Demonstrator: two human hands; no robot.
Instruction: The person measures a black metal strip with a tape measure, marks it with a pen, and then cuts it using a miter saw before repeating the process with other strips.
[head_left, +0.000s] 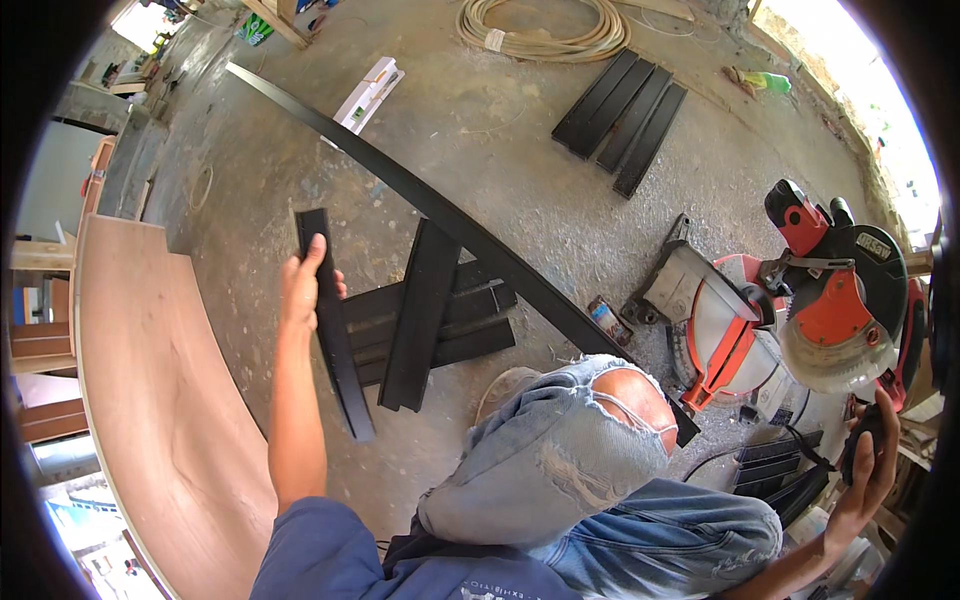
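Observation:
My left hand [304, 285] is closed round a short black channel strip [335, 330], held up at a slant left of the pile. Beneath and beside it, several black strips [475, 345] lie crossed on the floor, one wider black strip [421, 315] lying over them. A long black strip [420, 195] runs diagonally from the upper left down to my knee. At the far right, my right hand [868, 462] is closed on a small black object [866, 437], its kind unclear, just below the red and black miter saw [835, 310].
Cut black strips [620, 110] lie side by side farther off, below a coiled beige hose [540, 35]. A white and green tool [368, 95] is by the long strip. A wooden panel [160, 390] curves along my left. A small can [608, 320] stands beside the saw base.

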